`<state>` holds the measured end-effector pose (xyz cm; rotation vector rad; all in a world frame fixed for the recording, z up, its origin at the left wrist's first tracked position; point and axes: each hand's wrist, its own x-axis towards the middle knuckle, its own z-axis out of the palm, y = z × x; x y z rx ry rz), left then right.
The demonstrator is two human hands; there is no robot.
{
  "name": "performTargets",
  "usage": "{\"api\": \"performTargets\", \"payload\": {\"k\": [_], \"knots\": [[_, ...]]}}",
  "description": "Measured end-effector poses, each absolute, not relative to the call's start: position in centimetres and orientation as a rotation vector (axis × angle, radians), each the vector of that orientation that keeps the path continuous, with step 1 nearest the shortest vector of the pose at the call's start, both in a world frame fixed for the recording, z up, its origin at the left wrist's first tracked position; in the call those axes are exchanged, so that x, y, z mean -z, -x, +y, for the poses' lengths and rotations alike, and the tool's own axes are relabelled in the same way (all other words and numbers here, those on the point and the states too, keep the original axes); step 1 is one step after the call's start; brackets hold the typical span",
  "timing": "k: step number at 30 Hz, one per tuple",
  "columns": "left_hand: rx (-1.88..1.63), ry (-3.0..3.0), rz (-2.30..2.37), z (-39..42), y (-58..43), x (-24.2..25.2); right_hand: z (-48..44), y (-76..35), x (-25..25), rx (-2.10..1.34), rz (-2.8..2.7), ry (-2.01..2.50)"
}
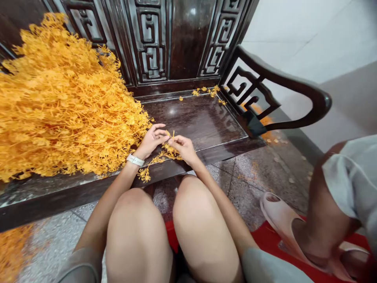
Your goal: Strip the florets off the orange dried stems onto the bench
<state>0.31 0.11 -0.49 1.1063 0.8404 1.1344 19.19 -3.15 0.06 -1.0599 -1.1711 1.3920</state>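
Left hand (151,139) and right hand (185,148) meet over the front edge of the dark wood table (203,118). Each has a narrow fingertip grip closed on one orange plastic sprig (156,159). The sprig's head sits btwn the two hands. Its stem trails down-left past the white watch (135,160) and hangs off the table edge, above the knees.

Doing it well, as I read it:
- Looks like fine picking at the sprig head, so pinch close to the joint, not out on the thin tips. They'd likely bend or snap.
- One hand should anchor the stem while the other works. Short pulls, wrists low on the table edge for steadiness.
- The hanging tail could snag on a knee or drag the piece off. Better to draw it up onto the wood.
- The big sprig pile (64,106) lies just beside the left hand, and branches there may tangle w/ the one in hand. Work in the bare patch to the right.

Hard to make out:
- Fingertips are curled over the sprig head, so can't tell what exactly is pinched or whether anything has come loose.
- Pile runs out of frame at left and top, so its full extent is unknown.
- Small orange bits (206,91) at the table's back corner are too small to identify.
- Orange blur on the floor (265,133) is partly hidden behind the armrest (282,80).
- Another person at right is cut off. Only a leg (324,204), a pale slipper (279,220) and grey cloth show. Their hands aren't in view.
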Motion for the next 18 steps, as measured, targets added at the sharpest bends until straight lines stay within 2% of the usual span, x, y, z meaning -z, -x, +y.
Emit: {"api": "performTargets", "payload": {"k": [9,14,18], "knots": [[-0.927,-1.688,0.905,-0.3,0.4,0.5,-2.4,-20.3,-0.7,-1.122,-0.630,0.999],[-0.968,-1.985,1.023,-0.5,0.5,0.1,-2.8,-20.6,-0.5,-1.220,-0.626,0.976],[-1.035,-1.761,0.901,-0.8,-0.7,0.7,-3.2,-19.6,0.1,-1.338,-0.764,0.974]]}}
